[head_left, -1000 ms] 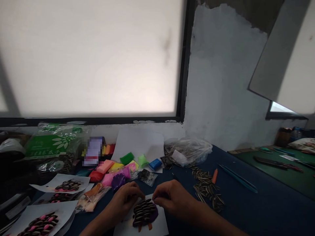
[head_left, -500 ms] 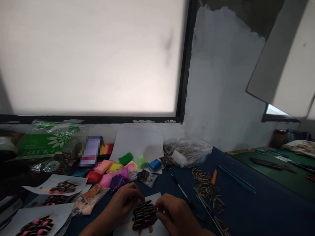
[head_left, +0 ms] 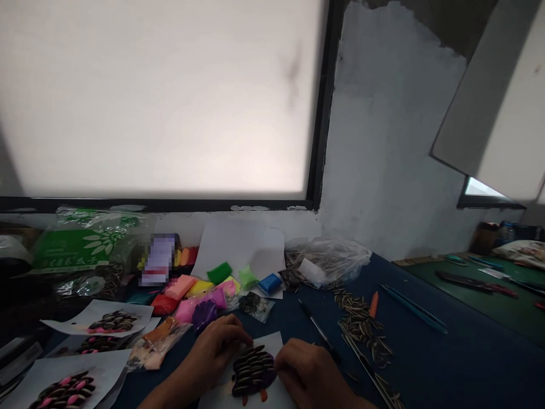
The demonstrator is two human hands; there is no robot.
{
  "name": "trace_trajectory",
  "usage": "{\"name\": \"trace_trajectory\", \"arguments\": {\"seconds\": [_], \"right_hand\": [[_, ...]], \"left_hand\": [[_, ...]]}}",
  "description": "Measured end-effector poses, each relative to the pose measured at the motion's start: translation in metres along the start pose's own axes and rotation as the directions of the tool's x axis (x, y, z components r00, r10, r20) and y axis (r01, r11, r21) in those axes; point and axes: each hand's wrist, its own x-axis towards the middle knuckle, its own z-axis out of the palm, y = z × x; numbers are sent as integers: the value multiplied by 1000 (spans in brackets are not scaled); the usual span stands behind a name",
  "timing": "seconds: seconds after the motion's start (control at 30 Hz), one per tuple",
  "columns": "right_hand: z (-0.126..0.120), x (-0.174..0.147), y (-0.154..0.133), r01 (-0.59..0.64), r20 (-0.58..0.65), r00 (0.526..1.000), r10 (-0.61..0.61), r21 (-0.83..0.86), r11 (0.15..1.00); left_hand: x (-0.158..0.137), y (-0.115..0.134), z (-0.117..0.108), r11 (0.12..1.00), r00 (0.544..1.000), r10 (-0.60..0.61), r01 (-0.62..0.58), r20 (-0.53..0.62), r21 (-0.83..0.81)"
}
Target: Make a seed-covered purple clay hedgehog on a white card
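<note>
On a white sheet of paper (head_left: 272, 343) lies a hedgehog-like picture (head_left: 253, 369). Rows of striped sunflower seeds cover its purple clay body, with small orange feet below. My left hand (head_left: 223, 343) rests at the sheet's upper left, its fingers bent and closed beside the picture; what its fingertips hold, if anything, is hidden. At the picture's right edge is my right hand (head_left: 306, 366), fingers curled down and closed by the purple clay. Its fingertips are out of sight. Loose sunflower seeds (head_left: 360, 318) lie to the right of this hand.
Bright clay packets (head_left: 204, 292) lie behind my hands. Finished seed pictures (head_left: 63, 386) overlap at left, near a green seed bag (head_left: 72, 247). A pen (head_left: 317, 326), an orange stick (head_left: 373, 305) and blue tweezers (head_left: 413, 307) lie rightward. A plastic bag (head_left: 336, 258) sits by the wall.
My right hand's fingers have drawn in and turned down at the picture's right edge, where the thumb and forefinger showed apart before. My left hand stays almost still. The view has shifted slightly.
</note>
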Motion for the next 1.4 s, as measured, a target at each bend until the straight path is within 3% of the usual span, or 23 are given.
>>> {"name": "trace_trajectory", "arguments": {"seconds": [0.47, 0.77, 1.0, 1.4], "right_hand": [[5, 5, -3, 24, 5, 1000, -24, -56, 998], [5, 8, -5, 44, 51, 998, -35, -181, 982], [5, 12, -10, 59, 123, 992, -12, -383, 922], [12, 15, -8, 95, 63, 995, -76, -416, 904]], "left_hand": [[0, -4, 2, 1000, 1000, 8, -8, -9, 10], [0, -1, 0, 1000, 1000, -3, 4, -2, 20], [-1, 0, 1, 1000, 1000, -5, 5, -5, 14], [0, 0, 1, 999, 1000, -8, 8, -6, 31]]}}
